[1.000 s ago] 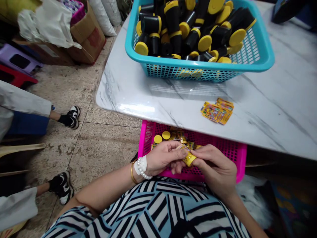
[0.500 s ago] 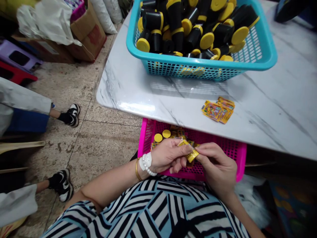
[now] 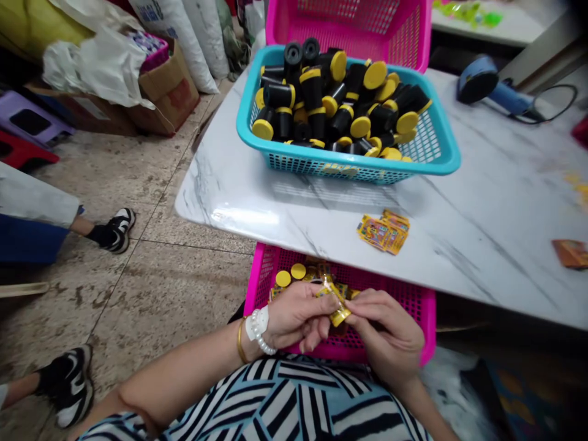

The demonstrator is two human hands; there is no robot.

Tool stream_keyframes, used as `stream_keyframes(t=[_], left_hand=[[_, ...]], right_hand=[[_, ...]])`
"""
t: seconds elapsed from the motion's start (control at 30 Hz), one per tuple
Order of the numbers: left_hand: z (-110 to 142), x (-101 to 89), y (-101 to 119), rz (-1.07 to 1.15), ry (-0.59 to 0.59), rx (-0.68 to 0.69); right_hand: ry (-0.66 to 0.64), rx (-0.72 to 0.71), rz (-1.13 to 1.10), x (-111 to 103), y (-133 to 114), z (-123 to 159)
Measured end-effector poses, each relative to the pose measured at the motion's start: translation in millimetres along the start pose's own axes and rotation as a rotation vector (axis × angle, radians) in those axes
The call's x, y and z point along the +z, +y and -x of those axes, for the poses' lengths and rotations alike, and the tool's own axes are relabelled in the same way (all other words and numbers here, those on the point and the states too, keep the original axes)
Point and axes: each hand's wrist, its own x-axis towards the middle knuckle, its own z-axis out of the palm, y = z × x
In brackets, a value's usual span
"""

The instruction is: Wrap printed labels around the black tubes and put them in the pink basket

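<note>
Between both hands is a small yellow printed packet (image 3: 339, 315) with a shiny clear edge. My left hand (image 3: 298, 312) is closed on it, thumb on top. The fingertips of my right hand (image 3: 388, 327) pinch its right end. Both hands are over a pink basket (image 3: 427, 318) at my lap, partly under the table edge. Inside that basket, round yellow caps (image 3: 298, 271) and more printed pieces lie behind my left hand. On the table, just beyond the hands, rests a loose stack of yellow-orange printed cards (image 3: 383, 233).
A turquoise basket (image 3: 441, 164) full of black tubes with yellow caps stands on the marble-patterned table (image 3: 482, 245). Behind it is another pink basket (image 3: 349, 21). A blue corded tool (image 3: 500, 92) lies at right. At left, a seated person's shoes (image 3: 117, 229) are on the floor.
My view has tilted up and shifted, bringing the rear pink basket and blue tool into sight. Both hands keep their grip on the packet. The seated person's nearer foot appears lower and farther left.
</note>
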Motion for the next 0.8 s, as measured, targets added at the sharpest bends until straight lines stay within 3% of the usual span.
stream_keyframes(t=[0.17, 0.27, 0.33, 0.43, 0.5, 0.67, 0.8], left_hand=[[3, -3.7, 3, -0.108, 0.071, 0.013], [6, 1.6, 9, -0.318, 0.106, -0.020], [6, 7.6, 13, -0.548, 0.174, -0.005], [3, 16.4, 15, -0.956, 0.322, 0.180], [3, 21.5, 19, -1.110, 0.386, 0.306], [8, 33.3, 43, -1.049, 0.488, 0.502], [-2, 38.6, 69, -0.885, 0.562, 0.662]], right_hand=[[0.003, 0.027, 0.126, 6, -3, 1], [-0.062, -0.028, 0.190, -9, -8, -15], [-0.012, -0.104, 0.348, -24, -7, -35], [0.154, -0.171, 0.751, -43, 6, -70], [0.166, -0.198, 0.926, -49, 19, -90], [0.086, -0.299, 0.979, -43, 39, -112], [0.164, -0.416, 0.962, -27, 25, -109]])
